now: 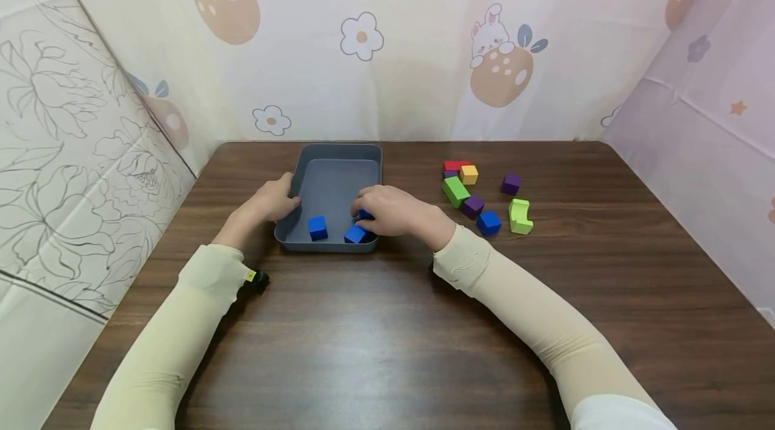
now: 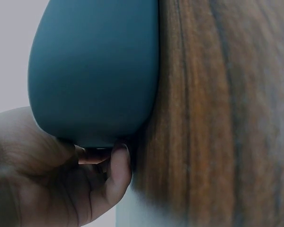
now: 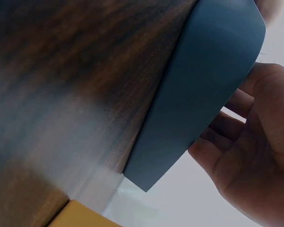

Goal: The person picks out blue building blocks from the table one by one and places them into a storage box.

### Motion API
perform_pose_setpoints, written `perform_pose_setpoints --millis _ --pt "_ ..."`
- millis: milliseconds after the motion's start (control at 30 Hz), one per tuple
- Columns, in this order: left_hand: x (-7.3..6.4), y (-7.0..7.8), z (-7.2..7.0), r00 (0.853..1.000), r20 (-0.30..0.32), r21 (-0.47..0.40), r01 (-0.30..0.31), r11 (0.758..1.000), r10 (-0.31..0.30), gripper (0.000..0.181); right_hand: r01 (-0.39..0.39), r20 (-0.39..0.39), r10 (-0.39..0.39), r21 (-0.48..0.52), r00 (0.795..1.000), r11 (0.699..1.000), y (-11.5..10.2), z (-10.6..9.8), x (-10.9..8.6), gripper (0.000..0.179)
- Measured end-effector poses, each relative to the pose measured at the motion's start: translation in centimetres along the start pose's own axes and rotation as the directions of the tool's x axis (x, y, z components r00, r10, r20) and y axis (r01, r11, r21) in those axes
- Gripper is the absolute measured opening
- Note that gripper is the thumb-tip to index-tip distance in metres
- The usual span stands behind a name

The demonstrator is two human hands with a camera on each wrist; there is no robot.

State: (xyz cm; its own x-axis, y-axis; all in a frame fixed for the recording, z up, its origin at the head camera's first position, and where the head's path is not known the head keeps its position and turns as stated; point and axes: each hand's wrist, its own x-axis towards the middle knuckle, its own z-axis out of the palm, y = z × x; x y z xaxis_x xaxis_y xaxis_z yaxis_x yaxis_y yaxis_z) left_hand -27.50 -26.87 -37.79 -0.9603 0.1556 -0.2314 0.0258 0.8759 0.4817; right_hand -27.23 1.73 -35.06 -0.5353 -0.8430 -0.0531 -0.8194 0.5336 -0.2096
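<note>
A shallow dark grey tray [image 1: 339, 246] lies at the back left of the table in the head view. My left hand [image 1: 272, 200] grips its left wall, thumb over the rim; the left wrist view shows the fingers [image 2: 118, 175] against the tray's outer side. Over the right edge, my right hand [image 1: 393, 210] reaches in and pinches a blue block [image 1: 365, 214], mostly covered by fingers. Two more blue blocks lie in the tray's near part: one block [image 1: 317, 228] left of centre, another block [image 1: 354, 234] just below the right hand. The right wrist view hides the pinched block behind the tray wall.
Right of the tray lie loose blocks: a red block [image 1: 456, 165], a yellow cube [image 1: 469, 175], a green block [image 1: 456, 192], purple cubes [image 1: 510, 184], a blue cube [image 1: 488, 223] and a light green curved block [image 1: 520, 217]. A patterned curtain [image 1: 418, 80] hangs behind the table.
</note>
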Motion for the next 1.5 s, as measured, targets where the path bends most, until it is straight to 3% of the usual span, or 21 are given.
perform_pose_setpoints --millis 1067,1500 --pt "-0.2 0.4 -0.1 1.000 -0.005 0.010 -0.003 1.000 0.004 0.062 0.018 -0.007 -0.017 0.043 1.000 0.999 0.4 -0.3 0.0 0.027" --pt "-0.1 0.2 0.0 1.000 0.003 0.021 -0.001 1.000 0.001 0.064 -0.006 -0.057 0.013 0.128 0.998 0.992 1.3 -2.9 -1.2 0.034"
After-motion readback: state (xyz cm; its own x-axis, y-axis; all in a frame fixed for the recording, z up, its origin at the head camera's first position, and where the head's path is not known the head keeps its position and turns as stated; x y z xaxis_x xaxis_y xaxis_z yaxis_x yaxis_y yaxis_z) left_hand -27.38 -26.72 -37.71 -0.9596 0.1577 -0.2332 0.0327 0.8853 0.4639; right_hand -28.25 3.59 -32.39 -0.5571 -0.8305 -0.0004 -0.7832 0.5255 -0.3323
